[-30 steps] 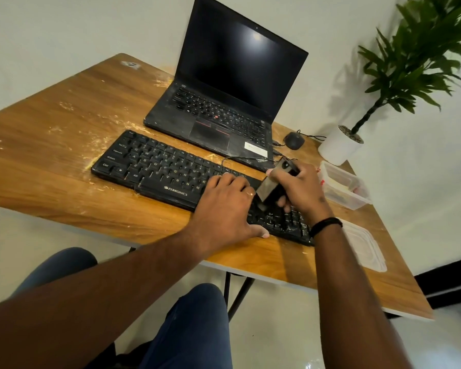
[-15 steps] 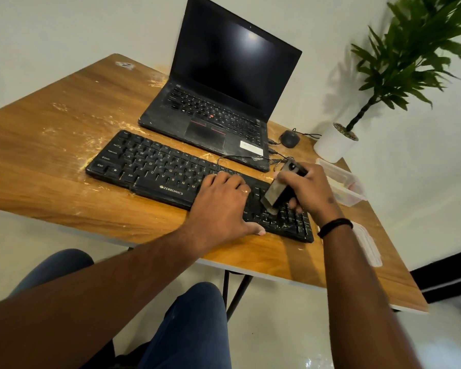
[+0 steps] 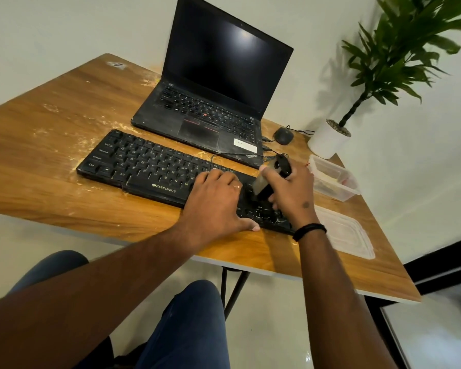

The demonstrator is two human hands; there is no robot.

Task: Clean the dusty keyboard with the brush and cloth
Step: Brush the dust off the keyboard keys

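A black dusty keyboard (image 3: 149, 169) lies across the wooden table (image 3: 43, 166). My left hand (image 3: 213, 206) rests flat on its right half, fingers spread over the keys and thumb at the front edge. My right hand (image 3: 293, 193) grips a short brush (image 3: 264, 186) with a black handle, its bristles pointing down onto the keys at the keyboard's right end. No cloth is in view.
An open black laptop (image 3: 213, 102) stands behind the keyboard, with a black mouse (image 3: 283, 135) and cables to its right. A potted plant (image 3: 328, 138), a clear plastic box (image 3: 333, 179) and its lid (image 3: 343, 233) sit at the table's right. Pale dust streaks mark the wood at left.
The brush in my right hand has shifted slightly over the right-end keys. My left hand stays pressed on the keyboard. The view has drifted a little.
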